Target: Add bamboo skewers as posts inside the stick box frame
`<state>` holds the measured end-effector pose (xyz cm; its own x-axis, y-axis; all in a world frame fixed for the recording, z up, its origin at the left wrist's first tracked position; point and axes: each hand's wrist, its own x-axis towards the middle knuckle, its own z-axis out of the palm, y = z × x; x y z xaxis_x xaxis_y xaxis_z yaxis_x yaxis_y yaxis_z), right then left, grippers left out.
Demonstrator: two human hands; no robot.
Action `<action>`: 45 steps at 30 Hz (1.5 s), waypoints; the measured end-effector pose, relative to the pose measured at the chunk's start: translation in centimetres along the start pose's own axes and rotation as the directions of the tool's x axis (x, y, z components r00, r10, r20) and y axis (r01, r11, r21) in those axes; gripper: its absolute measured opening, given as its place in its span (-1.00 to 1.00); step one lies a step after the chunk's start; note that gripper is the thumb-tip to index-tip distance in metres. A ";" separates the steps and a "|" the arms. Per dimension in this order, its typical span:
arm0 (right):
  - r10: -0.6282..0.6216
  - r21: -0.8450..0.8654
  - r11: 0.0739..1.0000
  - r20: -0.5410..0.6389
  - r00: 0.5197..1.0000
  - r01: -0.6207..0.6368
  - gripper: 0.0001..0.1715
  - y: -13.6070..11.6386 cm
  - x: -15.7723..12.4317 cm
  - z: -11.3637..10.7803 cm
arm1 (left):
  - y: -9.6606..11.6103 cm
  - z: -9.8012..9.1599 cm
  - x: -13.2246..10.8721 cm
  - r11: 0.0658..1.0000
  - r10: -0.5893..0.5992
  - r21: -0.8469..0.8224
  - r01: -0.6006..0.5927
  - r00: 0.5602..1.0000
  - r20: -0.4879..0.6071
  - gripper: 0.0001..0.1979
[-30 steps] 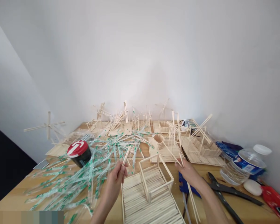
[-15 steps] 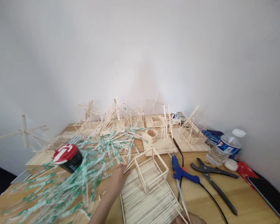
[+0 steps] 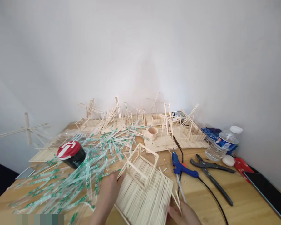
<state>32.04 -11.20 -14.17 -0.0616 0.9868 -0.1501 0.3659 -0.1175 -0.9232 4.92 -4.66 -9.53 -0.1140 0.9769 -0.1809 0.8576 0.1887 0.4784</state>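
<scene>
My left hand [image 3: 109, 192] lies spread against the pale flat wooden-stick panel [image 3: 142, 200]; my right hand [image 3: 184, 214], cut off at the bottom, meets its corner, grip unclear.

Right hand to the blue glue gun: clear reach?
Likely yes: the right hand sits close to the blue glue gun, only tabletop and its white glue stick between; the stick deck lies aside.

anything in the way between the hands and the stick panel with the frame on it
Nothing visible does: the left hand and right hand are right at the edges of the stick panel. The stick frame stands on top, away from both, and the wrappers lie beside the left hand.
</scene>
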 end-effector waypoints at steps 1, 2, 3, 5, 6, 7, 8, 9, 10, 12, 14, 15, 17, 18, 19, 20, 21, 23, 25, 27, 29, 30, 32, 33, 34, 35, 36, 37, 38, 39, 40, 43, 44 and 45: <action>-0.026 -0.007 1.000 0.014 1.000 0.026 -0.49 -0.7 0.4 0.0 | -0.4 0.3 -0.9 0.999 -0.030 -0.016 0.030 1.000 0.004 -0.73; -0.048 -0.012 0.999 0.030 0.998 0.049 -0.52 -1.4 0.8 -0.1 | -0.8 0.6 -1.8 0.997 -0.061 -0.035 0.062 0.998 0.011 -0.72; -0.063 -0.030 0.997 0.053 0.997 0.064 -0.55 -2.0 1.4 -0.2 | -1.1 1.0 -2.6 0.994 -0.089 -0.060 0.090 0.996 0.023 -0.71; -0.076 -0.096 0.992 0.078 0.994 0.083 -0.58 -3.0 2.9 -0.4 | -1.7 1.6 -4.1 0.984 -0.121 -0.126 0.126 0.992 0.046 -0.70; -0.085 -0.141 0.985 0.098 0.991 0.099 -0.58 -3.3 3.8 -0.5 | -1.9 1.9 -4.6 0.977 -0.126 -0.168 0.134 0.991 0.055 -0.69; -0.093 -0.195 0.974 0.118 0.989 0.115 -0.59 -3.6 4.7 -0.5 | -2.1 2.1 -5.0 0.968 -0.125 -0.210 0.135 0.990 0.061 -0.67; -0.087 -0.257 0.959 0.138 0.987 0.120 -0.59 -3.8 5.6 -0.6 | -2.2 2.3 -5.3 0.957 -0.121 -0.259 0.133 0.991 0.063 -0.64; -0.081 -0.327 0.937 0.145 0.986 0.125 -0.61 -4.0 6.4 -0.7 | -2.3 2.5 -5.5 0.939 -0.115 -0.318 0.128 0.992 0.059 -0.60; -0.067 -0.413 0.903 0.131 0.989 0.116 -0.63 -4.1 7.1 -0.7 | -2.4 2.7 -5.6 0.916 -0.109 -0.383 0.120 0.993 0.050 -0.55; -0.049 -0.506 0.858 0.082 0.995 0.084 -0.66 -4.3 8.3 -0.9 | -2.6 3.1 -5.5 0.854 -0.108 -0.510 0.102 0.994 0.018 -0.41; -0.047 -0.561 0.825 0.045 0.998 0.065 -0.69 -4.4 9.1 -1.2 | -2.8 3.4 -5.5 0.788 -0.141 -0.608 0.094 0.990 -0.029 -0.26; -0.051 -0.583 0.810 0.035 0.998 0.062 -0.70 -4.4 9.3 -1.4 | -2.9 3.3 -5.5 0.763 -0.168 -0.640 0.092 0.984 -0.058 -0.21; -0.062 -0.622 0.781 0.018 0.998 0.060 -0.73 -4.3 9.6 -1.6 | -3.0 2.8 -5.8 0.722 -0.228 -0.687 0.082 0.966 -0.124 -0.19; -0.070 -0.638 0.768 0.009 0.998 0.059 -0.73 -4.2 9.8 -1.7 | -2.9 2.4 -6.1 0.702 -0.256 -0.709 0.075 0.955 -0.152 -0.22; -0.079 -0.651 0.757 -0.001 0.997 0.059 -0.69 -4.1 9.9 -1.8 | -2.8 1.8 -6.6 0.676 -0.282 -0.734 0.064 0.943 -0.177 -0.26; -0.092 -0.661 0.748 -0.011 0.996 0.062 -0.64 -4.1 10.1 -1.8 | -2.5 1.2 -7.0 0.644 -0.306 -0.763 0.053 0.932 -0.193 -0.32; -0.107 -0.670 0.740 -0.020 0.994 0.066 -0.59 -4.1 10.2 -1.8 | -2.2 0.6 -7.6 0.585 -0.329 -0.810 0.034 0.923 -0.199 -0.37; -0.147 -0.681 0.728 -0.038 0.988 0.082 -0.54 -4.3 10.2 -1.9 | -1.2 -0.1 -8.7 0.468 -0.365 -0.884 -0.025 0.905 -0.219 -0.42; -0.206 -0.686 0.719 -0.056 0.977 0.112 -0.52 -4.7 9.7 -2.1 | 0.1 -0.1 -9.8 0.397 -0.367 -0.916 -0.065 0.903 -0.223 -0.43; -0.306 -0.684 0.709 -0.082 0.948 0.170 -0.53 -5.4 8.6 -2.4 | 1.3 0.6 -10.7 0.368 -0.299 -0.924 -0.102 0.928 -0.222 -0.47; -0.447 -0.676 0.690 -0.116 0.887 0.259 -0.53 -6.0 7.1 -2.6 | 2.1 1.8 -11.2 0.356 -0.165 -0.923 -0.142 0.963 -0.212 -0.55; -0.493 -0.672 0.681 -0.125 0.861 0.292 -0.53 -6.3 6.3 -2.7 | 2.4 2.3 -11.2 0.361 -0.098 -0.918 -0.165 0.972 -0.213 -0.59; -0.534 -0.640 0.684 -0.111 0.838 0.351 -0.57 -6.6 5.1 -2.5 | 2.5 3.0 -10.8 0.411 -0.004 -0.884 -0.225 0.969 -0.248 -0.63; -0.529 -0.603 0.700 -0.076 0.845 0.384 -0.59 -6.6 4.7 -2.3 | 2.3 3.1 -10.3 0.447 0.012 -0.854 -0.267 0.956 -0.292 -0.63; -0.507 -0.555 0.721 -0.017 0.862 0.414 -0.60 -6.5 4.4 -2.0 | 2.1 3.2 -9.7 0.478 0.007 -0.824 -0.305 0.939 -0.344 -0.62; -0.473 -0.506 0.745 0.059 0.879 0.435 -0.61 -6.4 4.3 -1.6 | 1.7 3.1 -9.0 0.504 -0.017 -0.794 -0.340 0.915 -0.403 -0.61; -0.434 -0.466 0.764 0.139 0.890 0.446 -0.63 -6.1 4.4 -1.1 | 1.4 3.1 -8.3 0.505 -0.056 -0.786 -0.356 0.895 -0.442 -0.62; -0.395 -0.443 0.777 0.211 0.894 0.448 -0.64 -5.9 4.6 -0.5 | 1.1 3.0 -7.6 0.489 -0.094 -0.797 -0.354 0.887 -0.451 -0.61; -0.364 -0.434 0.782 0.266 0.893 0.448 -0.66 -5.6 5.0 0.0 | 0.7 3.1 -7.0 0.479 -0.098 -0.805 -0.350 0.890 -0.446 -0.61; -0.344 -0.437 0.779 0.301 0.889 0.449 -0.67 -5.4 5.4 0.5 | 0.5 3.1 -6.6 0.468 -0.101 -0.809 -0.355 0.888 -0.448 -0.59; -0.338 -0.443 0.773 0.318 0.886 0.454 -0.69 -5.2 5.9 1.0 | 0.3 3.3 -6.2 0.467 -0.106 -0.809 -0.356 0.886 -0.451 -0.58; -0.354 -0.454 0.751 0.336 0.873 0.480 -0.78 -4.7 7.3 2.0 | 0.1 3.8 -6.0 0.474 -0.128 -0.797 -0.375 0.866 -0.484 -0.56; -0.367 -0.454 0.744 0.335 0.868 0.490 -0.78 -4.6 7.7 2.1 | 0.2 3.9 -6.1 0.460 -0.132 -0.806 -0.372 0.869 -0.476 -0.56; -0.382 -0.452 0.737 0.333 0.862 0.502 -0.78 -4.4 8.0 2.2 | 0.3 4.0 -6.1 0.431 -0.134 -0.827 -0.361 0.881 -0.455 -0.56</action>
<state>27.87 -3.02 -12.08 -0.5025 0.8581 0.1056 0.6590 0.4592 -0.5957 7.92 -10.98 -11.73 -0.4436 0.8805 0.1670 -0.0037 -0.1882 0.9821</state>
